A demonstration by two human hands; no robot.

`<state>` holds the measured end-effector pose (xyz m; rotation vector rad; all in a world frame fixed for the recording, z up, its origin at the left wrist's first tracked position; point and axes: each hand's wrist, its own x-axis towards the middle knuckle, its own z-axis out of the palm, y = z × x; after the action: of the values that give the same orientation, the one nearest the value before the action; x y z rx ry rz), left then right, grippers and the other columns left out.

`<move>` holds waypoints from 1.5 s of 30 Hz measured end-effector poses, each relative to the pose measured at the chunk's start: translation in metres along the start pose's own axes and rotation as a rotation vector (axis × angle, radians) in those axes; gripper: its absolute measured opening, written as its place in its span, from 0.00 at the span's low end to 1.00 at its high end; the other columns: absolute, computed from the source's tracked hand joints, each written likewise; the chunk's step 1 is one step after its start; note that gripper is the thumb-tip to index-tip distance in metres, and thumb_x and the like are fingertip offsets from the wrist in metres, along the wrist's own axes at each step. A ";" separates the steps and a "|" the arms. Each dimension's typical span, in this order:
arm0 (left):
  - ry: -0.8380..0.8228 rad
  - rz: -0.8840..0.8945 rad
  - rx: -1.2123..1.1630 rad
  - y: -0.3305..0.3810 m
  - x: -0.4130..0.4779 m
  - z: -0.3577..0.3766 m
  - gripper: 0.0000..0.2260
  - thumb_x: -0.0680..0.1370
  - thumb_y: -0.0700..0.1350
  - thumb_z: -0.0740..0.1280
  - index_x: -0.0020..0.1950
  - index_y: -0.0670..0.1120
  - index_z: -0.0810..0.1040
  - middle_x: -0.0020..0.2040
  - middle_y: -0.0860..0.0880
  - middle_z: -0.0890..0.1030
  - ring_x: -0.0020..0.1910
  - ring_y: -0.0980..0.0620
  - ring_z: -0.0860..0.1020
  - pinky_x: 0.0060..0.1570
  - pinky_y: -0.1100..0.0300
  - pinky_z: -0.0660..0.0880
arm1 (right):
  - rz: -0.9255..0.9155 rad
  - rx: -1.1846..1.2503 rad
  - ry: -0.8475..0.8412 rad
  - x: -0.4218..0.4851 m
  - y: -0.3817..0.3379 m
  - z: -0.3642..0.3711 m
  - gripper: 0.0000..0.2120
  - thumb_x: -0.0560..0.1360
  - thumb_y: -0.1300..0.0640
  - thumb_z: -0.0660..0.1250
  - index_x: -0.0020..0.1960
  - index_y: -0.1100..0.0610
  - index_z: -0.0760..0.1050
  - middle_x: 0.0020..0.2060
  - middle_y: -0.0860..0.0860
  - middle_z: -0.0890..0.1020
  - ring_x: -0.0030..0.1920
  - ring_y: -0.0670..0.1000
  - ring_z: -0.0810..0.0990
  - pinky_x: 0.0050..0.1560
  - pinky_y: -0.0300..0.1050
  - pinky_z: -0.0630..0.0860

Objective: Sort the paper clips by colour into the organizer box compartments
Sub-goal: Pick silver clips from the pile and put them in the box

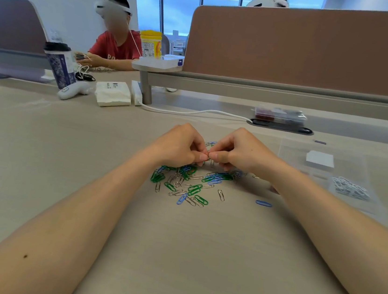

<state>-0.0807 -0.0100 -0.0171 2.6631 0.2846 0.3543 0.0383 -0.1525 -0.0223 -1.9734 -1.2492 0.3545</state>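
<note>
A loose pile of green, blue and silver paper clips [188, 182] lies on the beige desk in front of me. My left hand [178, 145] and my right hand [239, 150] meet just above the pile's far side, fingers curled. Both pinch small clips [208, 154] between thumb and forefinger; a red one shows there. A single blue clip [263, 203] lies apart to the right. The clear organizer box [321, 172] sits at the right, with white clips [350, 188] in one near compartment and a white card in a far one.
A second clear box [280, 115] with dark contents stands at the back right by a cable slot. A white cable [192, 113], tissue pack [113, 94], controller [72, 90] and patterned cup [60, 64] line the back left. Another person sits beyond them.
</note>
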 end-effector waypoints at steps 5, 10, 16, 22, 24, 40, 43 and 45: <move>-0.020 -0.008 -0.056 0.001 -0.001 0.000 0.03 0.76 0.43 0.72 0.43 0.47 0.84 0.36 0.54 0.85 0.34 0.62 0.81 0.39 0.71 0.76 | 0.021 -0.014 0.014 0.000 0.001 0.000 0.05 0.74 0.61 0.73 0.39 0.55 0.84 0.28 0.51 0.81 0.29 0.48 0.79 0.36 0.42 0.79; -0.009 -0.020 -0.037 -0.004 0.000 -0.004 0.03 0.74 0.47 0.73 0.44 0.48 0.85 0.37 0.53 0.84 0.37 0.57 0.82 0.41 0.64 0.78 | 0.030 -0.069 0.036 -0.001 -0.001 0.000 0.07 0.75 0.60 0.71 0.38 0.54 0.82 0.25 0.48 0.80 0.26 0.45 0.76 0.32 0.38 0.73; -0.206 -0.111 0.186 -0.017 -0.003 -0.015 0.07 0.71 0.46 0.77 0.48 0.52 0.84 0.39 0.54 0.81 0.39 0.59 0.77 0.37 0.66 0.70 | 0.056 -0.061 0.048 0.001 0.005 0.002 0.06 0.75 0.59 0.71 0.39 0.55 0.82 0.30 0.51 0.82 0.30 0.48 0.79 0.41 0.48 0.81; -0.195 -0.123 0.185 -0.018 -0.002 -0.014 0.04 0.72 0.48 0.76 0.45 0.51 0.85 0.42 0.55 0.83 0.42 0.59 0.78 0.38 0.66 0.72 | 0.061 -0.067 0.042 0.001 0.004 0.002 0.06 0.76 0.58 0.71 0.41 0.55 0.82 0.30 0.50 0.82 0.31 0.49 0.80 0.41 0.46 0.81; -0.197 -0.127 0.188 -0.016 -0.001 -0.009 0.06 0.72 0.51 0.76 0.44 0.50 0.85 0.41 0.55 0.83 0.42 0.57 0.79 0.40 0.62 0.74 | 0.063 -0.069 0.043 0.001 0.005 0.002 0.06 0.76 0.58 0.71 0.41 0.55 0.82 0.30 0.49 0.82 0.30 0.48 0.80 0.40 0.45 0.81; -0.200 -0.083 0.164 -0.008 0.001 -0.002 0.04 0.73 0.49 0.75 0.44 0.50 0.85 0.42 0.54 0.84 0.43 0.57 0.80 0.40 0.65 0.75 | 0.059 -0.071 0.099 0.004 0.008 -0.008 0.05 0.76 0.57 0.71 0.44 0.58 0.84 0.38 0.58 0.85 0.31 0.49 0.79 0.39 0.50 0.81; -0.227 -0.087 0.175 -0.007 0.000 -0.002 0.04 0.72 0.48 0.75 0.44 0.50 0.85 0.42 0.53 0.84 0.42 0.57 0.79 0.39 0.67 0.73 | 0.068 -0.057 0.109 0.005 0.010 -0.010 0.05 0.76 0.56 0.72 0.45 0.57 0.84 0.38 0.57 0.85 0.34 0.50 0.81 0.42 0.53 0.82; -0.231 -0.081 0.196 -0.005 0.001 -0.001 0.02 0.73 0.47 0.75 0.43 0.50 0.84 0.42 0.53 0.83 0.40 0.58 0.78 0.36 0.68 0.71 | 0.065 -0.055 0.106 0.005 0.010 -0.011 0.05 0.75 0.56 0.72 0.44 0.57 0.84 0.38 0.57 0.85 0.34 0.51 0.81 0.43 0.54 0.83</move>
<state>-0.0810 -0.0045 -0.0181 2.8391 0.3685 -0.0091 0.0533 -0.1552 -0.0216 -2.0554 -1.1406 0.2464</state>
